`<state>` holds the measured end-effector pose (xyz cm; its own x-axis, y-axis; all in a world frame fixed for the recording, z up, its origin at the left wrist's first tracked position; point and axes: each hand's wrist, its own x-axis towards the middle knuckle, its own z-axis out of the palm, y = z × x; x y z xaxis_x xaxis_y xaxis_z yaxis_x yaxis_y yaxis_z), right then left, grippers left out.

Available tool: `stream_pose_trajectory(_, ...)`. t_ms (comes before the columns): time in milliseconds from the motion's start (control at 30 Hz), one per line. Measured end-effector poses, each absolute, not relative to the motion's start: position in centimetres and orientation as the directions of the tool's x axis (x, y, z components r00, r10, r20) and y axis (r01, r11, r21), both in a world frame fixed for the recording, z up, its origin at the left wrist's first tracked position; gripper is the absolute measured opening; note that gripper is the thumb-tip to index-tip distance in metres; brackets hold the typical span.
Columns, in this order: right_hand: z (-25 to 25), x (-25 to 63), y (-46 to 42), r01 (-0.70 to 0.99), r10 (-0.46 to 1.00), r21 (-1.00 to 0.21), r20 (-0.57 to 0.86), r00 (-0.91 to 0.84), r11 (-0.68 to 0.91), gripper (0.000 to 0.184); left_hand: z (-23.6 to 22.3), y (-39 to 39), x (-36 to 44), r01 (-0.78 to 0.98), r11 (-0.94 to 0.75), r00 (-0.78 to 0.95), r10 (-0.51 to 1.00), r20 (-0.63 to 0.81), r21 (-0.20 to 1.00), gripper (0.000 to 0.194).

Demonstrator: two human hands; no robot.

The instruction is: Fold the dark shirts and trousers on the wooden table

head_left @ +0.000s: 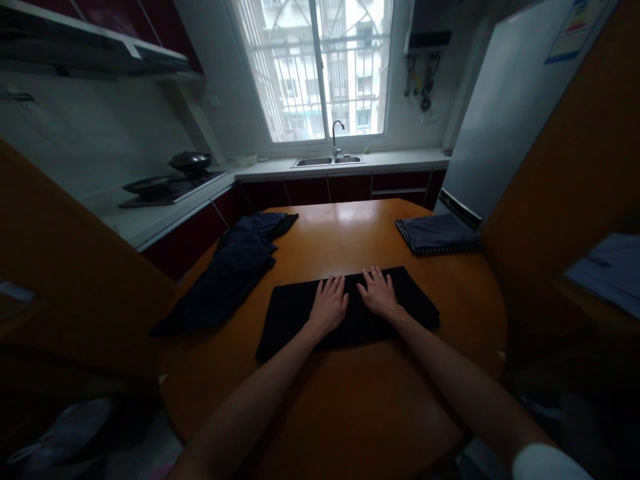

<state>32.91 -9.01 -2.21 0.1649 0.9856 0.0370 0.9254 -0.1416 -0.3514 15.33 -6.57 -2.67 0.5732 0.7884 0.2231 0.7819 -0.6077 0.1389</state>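
A black folded garment (290, 320) lies flat in a wide rectangle on the wooden table (345, 240) before me. My left hand (329, 305) rests palm down on its middle, fingers spread toward the far edge. Just to the right, my right hand (379, 293) lies flat on the same cloth, its fingers also apart. The two hands do not touch each other. Whether the garment is trousers or something else, I cannot tell.
Rumpled dark blue clothing (235, 267) hangs partly over the table's left side. A folded grey-blue cloth with a striped edge (440, 233) sits at the back right. Beyond are a sink (327, 161), a stove with a pan (190, 162) and a fridge (495, 107).
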Motion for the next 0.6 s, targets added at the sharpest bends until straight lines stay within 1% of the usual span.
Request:
stream_pose_trajectory(100, -2.1, 32.8, -9.0, 0.922, 0.987, -0.363, 0.035, 0.158, -0.135, 0.064, -2.6, -6.6, 15.4, 0.787, -0.602, 0.570, 0.793, 0.214, 0.134, 0.056)
stream_pose_trajectory(200, -1.6, 34.5, -8.8, 0.912, 0.985, -0.386, 0.040, 0.166, -0.139, 0.063, -2.4, -6.6, 15.4, 0.794, -0.595, 0.567, 0.799, 0.199, 0.125, 0.056)
stream_pose_trajectory(300, -0.4, 39.0, -8.6, 0.890, 0.962, -0.402, 0.067, 0.264, -0.216, 0.057, -2.3, -6.7, 15.4, 0.796, -0.595, 0.571, 0.800, 0.185, 0.112, 0.057)
stream_pose_trajectory(333, 0.0, 40.8, -8.6, 0.869, 0.942, -0.410, 0.060, 0.330, -0.278, 0.054, -2.3, -6.7, 15.4, 0.796, -0.596, 0.574, 0.798, 0.183, 0.107, 0.057)
stream_pose_trajectory(367, 0.4, 42.7, -8.7, 0.832, 0.912, -0.422, 0.026, 0.409, -0.361, 0.050, -2.2, -6.7, 15.4, 0.796, -0.596, 0.574, 0.798, 0.182, 0.102, 0.057)
stream_pose_trajectory(433, 1.0, 45.7, -9.1, 0.759, 0.869, -0.454, -0.075, 0.489, -0.467, 0.037, -2.2, -6.8, 15.4, 0.800, -0.594, 0.573, 0.799, 0.184, 0.090, 0.057)
stream_pose_trajectory(533, 1.4, 47.7, -9.7, 0.686, 0.850, -0.511, -0.217, 0.479, -0.517, 0.021, -2.2, -6.8, 15.4, 0.803, -0.591, 0.571, 0.799, 0.186, 0.072, 0.057)
stream_pose_trajectory(600, 1.5, 47.5, -9.9, 0.652, 0.853, -0.554, -0.282, 0.439, -0.518, 0.017, -2.1, -6.9, 15.4, 0.802, -0.594, 0.574, 0.796, 0.191, 0.063, 0.057)
